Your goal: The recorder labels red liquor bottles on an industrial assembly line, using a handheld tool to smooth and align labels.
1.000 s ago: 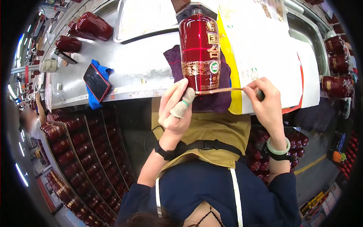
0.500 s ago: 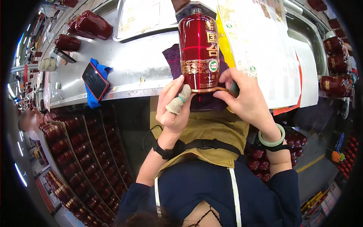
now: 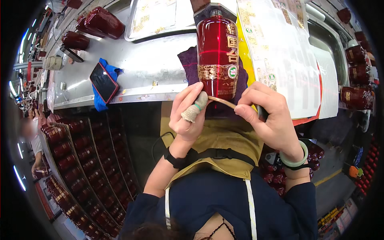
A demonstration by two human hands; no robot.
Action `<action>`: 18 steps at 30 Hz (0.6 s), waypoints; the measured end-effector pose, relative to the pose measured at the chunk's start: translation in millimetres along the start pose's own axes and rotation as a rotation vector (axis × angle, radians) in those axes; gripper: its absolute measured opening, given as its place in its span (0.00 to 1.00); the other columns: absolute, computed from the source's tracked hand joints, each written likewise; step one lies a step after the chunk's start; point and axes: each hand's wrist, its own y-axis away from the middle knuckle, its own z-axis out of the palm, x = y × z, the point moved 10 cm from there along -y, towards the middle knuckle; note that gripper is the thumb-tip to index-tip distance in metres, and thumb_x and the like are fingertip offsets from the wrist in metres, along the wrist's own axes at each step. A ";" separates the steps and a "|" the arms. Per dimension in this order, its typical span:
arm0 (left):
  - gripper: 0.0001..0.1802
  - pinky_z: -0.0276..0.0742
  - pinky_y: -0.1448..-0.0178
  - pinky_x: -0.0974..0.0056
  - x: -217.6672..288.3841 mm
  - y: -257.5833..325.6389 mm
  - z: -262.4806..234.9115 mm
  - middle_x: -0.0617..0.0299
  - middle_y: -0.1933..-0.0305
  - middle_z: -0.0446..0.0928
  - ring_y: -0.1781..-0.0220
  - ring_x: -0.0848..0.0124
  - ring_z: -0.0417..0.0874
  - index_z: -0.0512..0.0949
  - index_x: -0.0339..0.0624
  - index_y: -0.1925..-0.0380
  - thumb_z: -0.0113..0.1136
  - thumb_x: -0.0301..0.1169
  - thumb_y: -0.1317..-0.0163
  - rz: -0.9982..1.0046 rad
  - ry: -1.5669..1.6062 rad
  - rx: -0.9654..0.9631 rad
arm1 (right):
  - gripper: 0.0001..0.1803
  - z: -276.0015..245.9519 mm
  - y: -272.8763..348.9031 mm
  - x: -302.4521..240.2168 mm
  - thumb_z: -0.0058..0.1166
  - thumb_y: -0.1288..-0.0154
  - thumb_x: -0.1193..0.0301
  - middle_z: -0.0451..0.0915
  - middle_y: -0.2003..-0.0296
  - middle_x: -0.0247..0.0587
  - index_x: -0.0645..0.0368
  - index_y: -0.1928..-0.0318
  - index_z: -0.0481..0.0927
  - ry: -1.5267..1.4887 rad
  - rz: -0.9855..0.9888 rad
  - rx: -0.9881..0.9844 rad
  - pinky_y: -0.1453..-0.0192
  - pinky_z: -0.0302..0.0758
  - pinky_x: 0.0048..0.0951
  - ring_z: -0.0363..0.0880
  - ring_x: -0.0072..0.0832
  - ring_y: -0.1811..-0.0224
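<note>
A yellow line [image 3: 329, 177] crosses the grey floor [image 3: 331, 191].

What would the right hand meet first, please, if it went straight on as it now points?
Beyond the brown strip it pinches, the right hand would probably meet the lower end of the red bottle, though depth is hard to judge.

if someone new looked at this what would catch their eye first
Probably the tall red bottle at upper centre, crossed by bright red lines of light. Near its base, a thin copper-coloured strip runs between the left hand and the right hand. Rows of red bottles also stand out at lower left.
</note>
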 end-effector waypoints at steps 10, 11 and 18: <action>0.19 0.88 0.46 0.59 4.8 -1.3 0.7 0.49 0.51 0.88 0.49 0.54 0.89 0.86 0.25 0.56 0.74 0.11 0.51 0.026 -0.008 0.003 | 0.09 -10.8 7.6 33.1 0.67 0.33 0.71 0.75 0.73 0.44 0.63 0.67 0.81 0.149 0.123 0.032 0.65 0.69 0.39 0.75 0.40 0.71; 0.18 0.88 0.46 0.59 5.5 -1.4 0.1 0.49 0.51 0.88 0.49 0.54 0.89 0.86 0.25 0.56 0.73 0.11 0.50 0.032 -0.001 0.008 | 0.09 -10.9 7.9 36.6 0.67 0.33 0.71 0.75 0.73 0.44 0.63 0.67 0.81 0.146 0.140 0.037 0.65 0.69 0.39 0.75 0.40 0.71; 0.23 0.87 0.44 0.60 14.7 -1.9 1.5 0.47 0.50 0.87 0.50 0.57 0.89 0.86 0.26 0.51 0.75 0.12 0.50 0.141 -0.046 -0.011 | 0.10 -8.8 7.8 46.8 0.67 0.32 0.70 0.74 0.74 0.43 0.63 0.67 0.82 0.160 0.158 0.044 0.65 0.68 0.40 0.73 0.38 0.72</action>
